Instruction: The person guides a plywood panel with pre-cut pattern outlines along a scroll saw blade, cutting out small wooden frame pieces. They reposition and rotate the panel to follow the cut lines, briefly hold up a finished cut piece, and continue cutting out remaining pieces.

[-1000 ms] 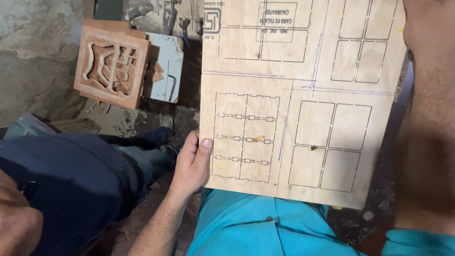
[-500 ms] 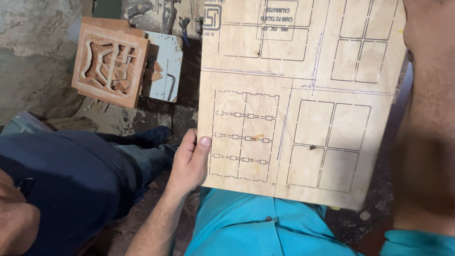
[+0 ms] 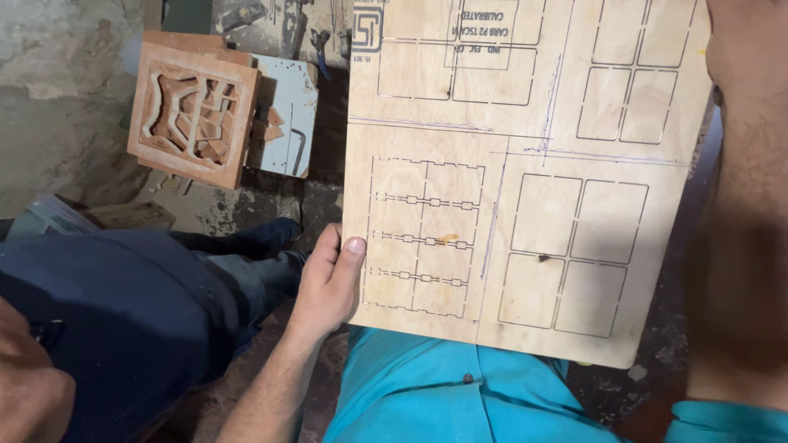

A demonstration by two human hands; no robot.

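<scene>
Rough concrete floor is showing at the left, with a carved wooden panel lying on it. Since a moment ago almost nothing is changing — the plywood sheet is staying level over the lap, so inspection seems to be continuing. Scored rectangular grids are covering its pale face. Left hand is pinching its edge, thumb on top — right hand is blurred, grip unclear.

A woodworking workshop: cut plywood sheet, carved wooden panel, dusty floor.
</scene>
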